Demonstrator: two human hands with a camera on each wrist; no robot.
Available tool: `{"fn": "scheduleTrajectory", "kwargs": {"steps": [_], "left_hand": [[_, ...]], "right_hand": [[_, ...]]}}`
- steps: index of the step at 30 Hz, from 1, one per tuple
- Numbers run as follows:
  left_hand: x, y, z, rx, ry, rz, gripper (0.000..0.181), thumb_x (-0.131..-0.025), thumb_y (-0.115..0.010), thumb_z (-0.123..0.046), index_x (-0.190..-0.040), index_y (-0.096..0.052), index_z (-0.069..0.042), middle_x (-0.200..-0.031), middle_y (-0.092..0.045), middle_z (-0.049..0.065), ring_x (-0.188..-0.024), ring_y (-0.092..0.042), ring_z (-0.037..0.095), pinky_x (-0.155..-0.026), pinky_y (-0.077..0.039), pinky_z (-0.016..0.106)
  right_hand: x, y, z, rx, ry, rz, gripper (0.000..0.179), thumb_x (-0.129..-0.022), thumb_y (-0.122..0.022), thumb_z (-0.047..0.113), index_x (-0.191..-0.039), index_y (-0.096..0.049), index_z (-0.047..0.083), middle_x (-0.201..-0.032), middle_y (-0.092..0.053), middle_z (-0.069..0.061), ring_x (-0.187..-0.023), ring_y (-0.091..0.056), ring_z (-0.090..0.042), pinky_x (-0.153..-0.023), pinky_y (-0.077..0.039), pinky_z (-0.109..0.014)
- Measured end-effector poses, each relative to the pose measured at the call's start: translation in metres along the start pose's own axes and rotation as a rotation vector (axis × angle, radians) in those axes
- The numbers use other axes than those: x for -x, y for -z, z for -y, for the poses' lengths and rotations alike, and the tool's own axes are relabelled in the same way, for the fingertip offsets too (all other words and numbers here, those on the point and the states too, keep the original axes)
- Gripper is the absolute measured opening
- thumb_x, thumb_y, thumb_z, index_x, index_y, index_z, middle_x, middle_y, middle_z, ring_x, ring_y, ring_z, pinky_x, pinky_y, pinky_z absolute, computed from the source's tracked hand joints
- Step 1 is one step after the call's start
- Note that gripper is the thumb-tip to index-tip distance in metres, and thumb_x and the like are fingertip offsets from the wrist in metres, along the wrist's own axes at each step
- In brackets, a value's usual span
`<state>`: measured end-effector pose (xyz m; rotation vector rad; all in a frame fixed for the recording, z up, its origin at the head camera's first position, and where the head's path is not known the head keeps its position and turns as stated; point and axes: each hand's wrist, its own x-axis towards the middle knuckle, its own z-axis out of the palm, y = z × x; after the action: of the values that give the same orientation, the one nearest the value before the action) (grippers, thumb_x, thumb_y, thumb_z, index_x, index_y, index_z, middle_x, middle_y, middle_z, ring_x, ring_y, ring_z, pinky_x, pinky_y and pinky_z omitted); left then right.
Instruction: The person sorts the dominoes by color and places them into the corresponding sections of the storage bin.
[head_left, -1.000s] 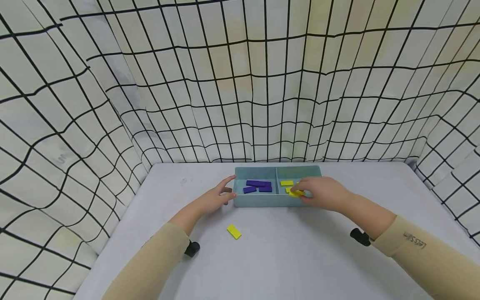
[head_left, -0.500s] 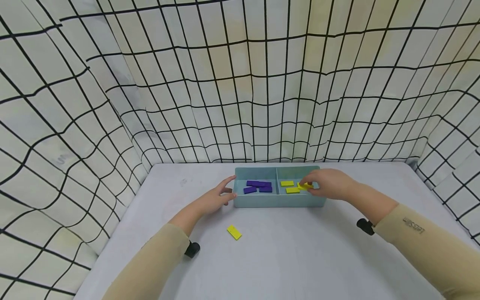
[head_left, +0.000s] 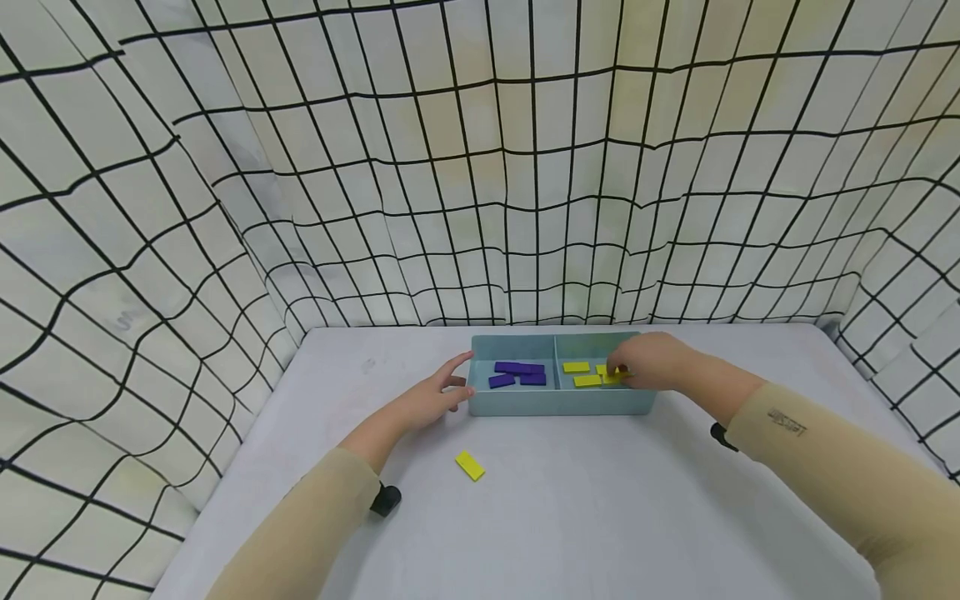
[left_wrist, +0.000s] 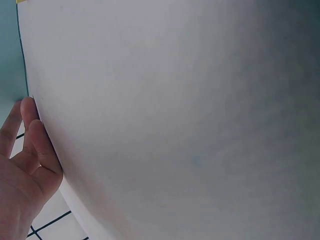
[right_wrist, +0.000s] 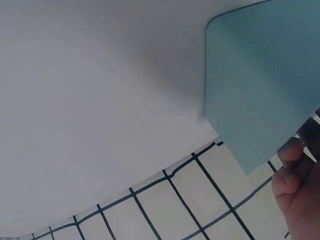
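Observation:
A pale teal box with two compartments stands at the far part of the table. My left hand touches its left end, fingers spread, index at the back and thumb near the front corner. In the left wrist view its fingertips are right at the box wall. My right hand reaches over the right compartment, pinching a yellow block low among other yellow blocks; the fingers partly hide it. Several purple blocks lie in the left compartment.
One loose yellow block lies on the white table, in front of the left hand. White walls with a black grid net rise behind and at both sides. A divider separates the box's compartments.
My right hand has carried a yellow block rightward in the right compartment and lowered it toward the others, uncovering more of them. The left hand has stayed at the box's end.

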<state>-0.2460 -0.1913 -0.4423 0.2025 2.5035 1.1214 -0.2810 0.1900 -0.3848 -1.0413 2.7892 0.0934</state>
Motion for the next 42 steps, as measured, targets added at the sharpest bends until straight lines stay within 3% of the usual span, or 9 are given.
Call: {"fn": "scheduleTrajectory", "kwargs": {"steps": [17,30,42], "left_hand": [[0.001,-0.002,-0.003,-0.017,0.006,-0.005,0.067,-0.100,-0.053,-0.048,-0.153,-0.013,-0.053,-0.149,-0.046,0.007,-0.109,-0.064,0.024,-0.102,-0.042,0.057],[0.000,-0.001,-0.002,-0.022,0.005,-0.004,0.067,-0.100,-0.053,-0.046,-0.154,-0.013,-0.052,-0.149,-0.047,0.007,-0.108,-0.064,0.024,-0.103,-0.040,0.059],[0.003,0.000,-0.003,-0.016,0.005,-0.003,0.067,-0.100,-0.053,-0.046,-0.154,-0.014,-0.051,-0.150,-0.045,0.009,-0.109,-0.064,0.025,-0.104,-0.040,0.058]], "right_hand": [[-0.012,-0.009,-0.007,0.020,-0.018,0.045,0.016,-0.092,-0.070,0.013,-0.106,-0.077,0.013,-0.100,-0.073,0.001,-0.088,-0.063,-0.019,-0.086,-0.050,-0.043],[-0.017,-0.009,-0.011,0.015,-0.023,0.049,0.020,-0.090,-0.073,0.018,-0.109,-0.075,0.014,-0.096,-0.071,0.001,-0.083,-0.061,-0.018,-0.080,-0.051,-0.041],[-0.018,-0.007,-0.016,-0.094,-0.089,0.008,0.025,-0.089,-0.075,0.020,-0.113,-0.073,0.017,-0.099,-0.069,0.002,-0.091,-0.062,-0.017,-0.084,-0.052,-0.043]]}}
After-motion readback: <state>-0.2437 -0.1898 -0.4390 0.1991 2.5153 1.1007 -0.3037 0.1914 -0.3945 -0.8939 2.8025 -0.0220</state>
